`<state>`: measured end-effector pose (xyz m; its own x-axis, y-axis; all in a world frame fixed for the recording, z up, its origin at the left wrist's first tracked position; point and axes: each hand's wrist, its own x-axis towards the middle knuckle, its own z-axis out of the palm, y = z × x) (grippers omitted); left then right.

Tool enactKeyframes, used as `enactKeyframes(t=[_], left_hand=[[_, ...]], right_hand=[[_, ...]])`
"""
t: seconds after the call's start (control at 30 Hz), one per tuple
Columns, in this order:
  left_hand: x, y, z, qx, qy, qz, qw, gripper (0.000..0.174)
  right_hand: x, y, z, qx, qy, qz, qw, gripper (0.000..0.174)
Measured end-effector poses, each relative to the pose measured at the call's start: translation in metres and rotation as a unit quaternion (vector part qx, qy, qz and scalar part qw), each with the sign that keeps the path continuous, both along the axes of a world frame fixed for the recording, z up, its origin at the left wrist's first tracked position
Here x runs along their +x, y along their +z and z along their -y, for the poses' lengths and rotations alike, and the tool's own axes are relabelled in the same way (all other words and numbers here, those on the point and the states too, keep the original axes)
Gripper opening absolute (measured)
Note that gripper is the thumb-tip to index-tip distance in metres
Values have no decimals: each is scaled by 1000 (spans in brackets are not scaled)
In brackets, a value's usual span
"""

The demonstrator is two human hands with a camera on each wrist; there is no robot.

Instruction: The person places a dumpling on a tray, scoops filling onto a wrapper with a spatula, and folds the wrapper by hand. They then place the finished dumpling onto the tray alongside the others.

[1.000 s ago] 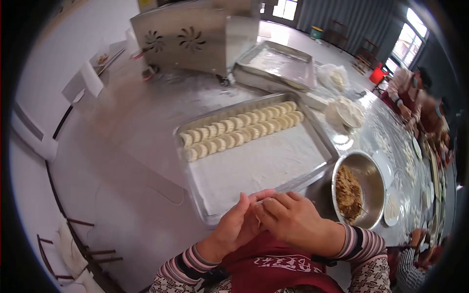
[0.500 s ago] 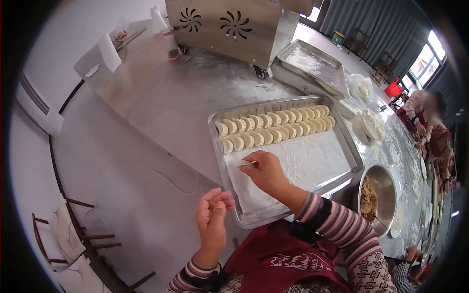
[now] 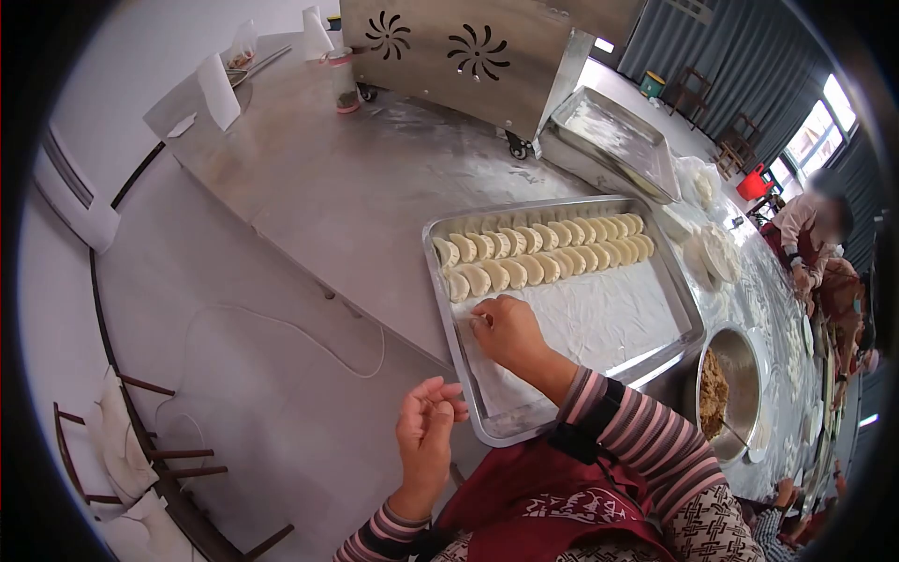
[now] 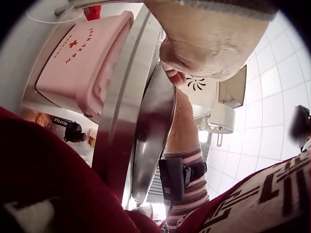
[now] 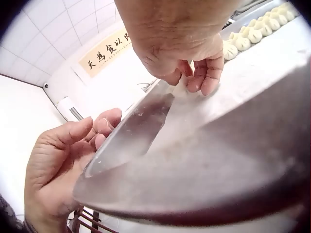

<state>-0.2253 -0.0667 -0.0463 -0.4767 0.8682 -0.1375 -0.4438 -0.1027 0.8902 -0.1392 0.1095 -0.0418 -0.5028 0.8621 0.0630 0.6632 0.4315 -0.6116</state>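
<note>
A metal tray with a floured base bears two rows of pleated dumplings along its far side. Over the tray's left part, my right hand is just in front of the near row. The right wrist view has a pale dumpling pinched between the thumb and fingers of my right hand, low over the white base; most of it is hidden. My left hand hangs off the tray's near left corner, palm up, fingers loosely bent and holding nothing; in the right wrist view the left hand is outside the tray wall.
Right of the tray stands a metal bowl of brown filling. Behind are a floury bowl, another tray and a large steel cabinet. A jar stands on the table's far left. People work at the right.
My right hand, which had the dumpling out over the tray, is now lower, close to its base. The head view has shifted slightly. My left hand stays beside the tray.
</note>
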Motion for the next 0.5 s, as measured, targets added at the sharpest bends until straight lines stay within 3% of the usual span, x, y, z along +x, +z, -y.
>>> enactKeyframes(t=[0.5], left_hand=[[3, -1, -1, -1, -14, -8, 1000, 28]], right_hand=[[-12, -7, -3, -14, -8, -60, 998, 18]])
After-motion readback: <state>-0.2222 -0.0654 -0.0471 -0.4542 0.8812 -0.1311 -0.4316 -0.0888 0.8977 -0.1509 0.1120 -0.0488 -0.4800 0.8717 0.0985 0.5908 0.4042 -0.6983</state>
